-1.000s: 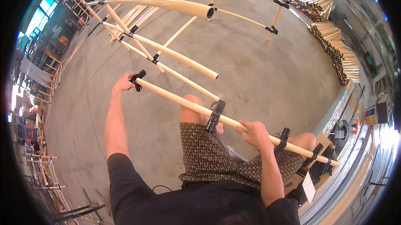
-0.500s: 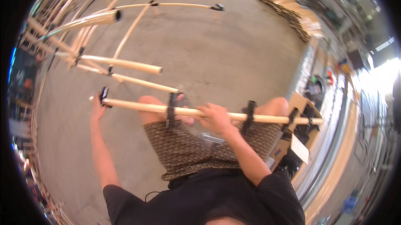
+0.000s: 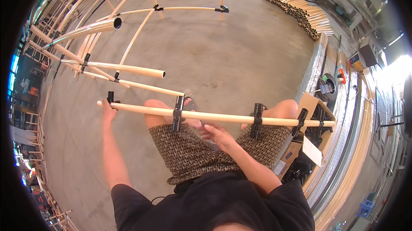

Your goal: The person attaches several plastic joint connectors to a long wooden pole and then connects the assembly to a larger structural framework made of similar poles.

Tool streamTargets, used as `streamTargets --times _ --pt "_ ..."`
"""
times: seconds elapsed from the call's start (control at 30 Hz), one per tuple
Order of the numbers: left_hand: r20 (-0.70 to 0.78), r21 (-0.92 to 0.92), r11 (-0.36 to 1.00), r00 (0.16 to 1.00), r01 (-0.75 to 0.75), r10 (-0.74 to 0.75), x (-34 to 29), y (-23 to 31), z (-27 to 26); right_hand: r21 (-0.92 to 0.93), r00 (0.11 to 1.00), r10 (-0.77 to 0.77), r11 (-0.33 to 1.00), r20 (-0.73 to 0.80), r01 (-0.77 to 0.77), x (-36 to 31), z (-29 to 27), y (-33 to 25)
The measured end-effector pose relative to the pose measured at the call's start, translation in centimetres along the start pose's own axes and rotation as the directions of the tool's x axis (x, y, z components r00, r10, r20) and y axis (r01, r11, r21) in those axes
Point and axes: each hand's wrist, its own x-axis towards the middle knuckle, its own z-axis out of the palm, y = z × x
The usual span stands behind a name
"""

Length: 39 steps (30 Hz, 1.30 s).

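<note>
A long cream-coloured pipe [image 3: 201, 116] lies across my bare knees. Black pipe joints are fitted along it: one joint [image 3: 177, 113] by my left knee, another joint [image 3: 257, 120] by my right knee, and more towards the right end. At the pipe's left end my left hand [image 3: 110, 111] is closed round a black joint [image 3: 111, 97], partly covered by the fingers. Just below the middle of the pipe hovers my right hand [image 3: 220, 137], off the pipe, fingers loosely bent and apart. Nothing shows clearly in it. A greyish object [image 3: 212, 146] between my thighs is mostly hidden.
A frame of cream pipes and black joints [image 3: 156, 7] stands ahead on the left, with pipe ends [image 3: 159, 73] jutting towards me. At my right is a cardboard box [image 3: 310, 102] of black joints. Long pipes [image 3: 343, 179] lie beyond it; stacked pipes [image 3: 296, 7] lie far right.
My right hand has let go of the pipe and moved down below it. The joint in my left hand has turned on the pipe's end, while the pipe stays nearly in place.
</note>
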Motion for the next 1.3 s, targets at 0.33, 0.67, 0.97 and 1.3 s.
streamTargets --times 0.33,0.67,0.97,1.3 --pt "-0.065 -0.014 0.998 0.996 0.062 -0.063 -1.2 1.4 -0.2 0.103 0.960 -0.161 0.985 0.230 0.141 5.8 3.2 -0.4" --pt "-0.106 -0.046 0.997 0.992 0.067 -0.072 -1.5 3.8 -0.7 -0.194 0.940 -0.328 0.932 -0.089 0.307 10.5 6.4 3.5" --pt "-0.134 -0.115 0.993 0.990 0.030 -0.045 -0.9 4.8 0.3 -0.003 0.933 -0.353 0.935 0.067 0.354 9.7 6.2 1.7" --pt "-0.176 -0.321 0.939 0.982 -0.128 0.073 1.4 6.4 5.2 -0.546 0.666 -0.639 0.424 0.386 0.723 6.1 5.2 -9.6"
